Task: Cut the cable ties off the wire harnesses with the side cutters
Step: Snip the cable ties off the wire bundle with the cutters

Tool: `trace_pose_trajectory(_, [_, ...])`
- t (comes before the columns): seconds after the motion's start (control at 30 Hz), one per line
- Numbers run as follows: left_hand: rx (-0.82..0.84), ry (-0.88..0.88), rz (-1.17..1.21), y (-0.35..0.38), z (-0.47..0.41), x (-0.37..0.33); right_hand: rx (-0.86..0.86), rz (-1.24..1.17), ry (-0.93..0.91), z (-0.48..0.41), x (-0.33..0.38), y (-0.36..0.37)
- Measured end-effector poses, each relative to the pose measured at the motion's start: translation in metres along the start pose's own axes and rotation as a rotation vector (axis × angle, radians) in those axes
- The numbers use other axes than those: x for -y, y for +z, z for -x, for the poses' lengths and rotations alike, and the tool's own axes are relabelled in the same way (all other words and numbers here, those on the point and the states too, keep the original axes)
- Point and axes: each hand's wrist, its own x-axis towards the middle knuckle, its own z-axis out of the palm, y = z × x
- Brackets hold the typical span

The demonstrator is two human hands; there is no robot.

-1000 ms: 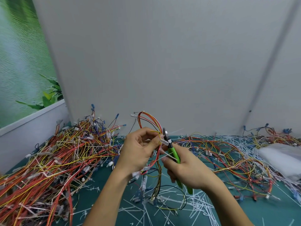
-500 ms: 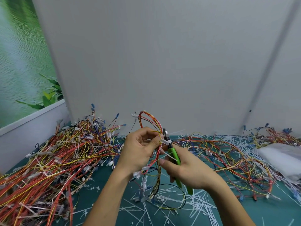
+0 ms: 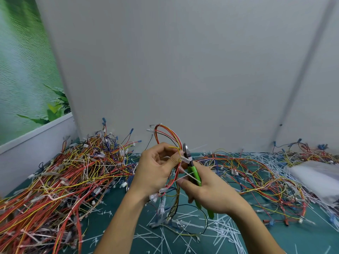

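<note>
L hand [image 3: 156, 169] pinching wire harness [image 3: 166, 132], R hand [image 3: 212, 193] gripping green side cutters [image 3: 193, 172], tips at cable tie [image 3: 184, 159]

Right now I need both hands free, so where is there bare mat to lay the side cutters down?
Barest: the teal mat at the near right, between the right forearm and the loose harnesses. A thinner strip runs between the left wire pile and the left forearm. Cut ties crowd the mat between the forearms.

harness pile [image 3: 60, 182] left | held harness [image 3: 169, 138] centre, side cutters [image 3: 192, 169] right of it | cut ties [image 3: 183, 233] in front
</note>
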Motion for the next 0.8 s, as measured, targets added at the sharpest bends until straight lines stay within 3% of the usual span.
trace_pose_trajectory(0.23, [-0.019,-0.012,-0.001,-0.0014,-0.0011,0.0014,-0.072,0.006,-0.024,-0.0035,-0.0053,0.0052])
trace_pose_trajectory(0.47, [-0.017,-0.016,-0.031,-0.0019,-0.0009,0.003,0.009,-0.05,0.029,-0.0002,-0.0017,0.0038])
trace_pose_trajectory(0.8, [-0.018,-0.001,-0.008,-0.0019,-0.0003,0.0012,-0.067,-0.023,0.008,-0.0016,0.0006,0.0037])
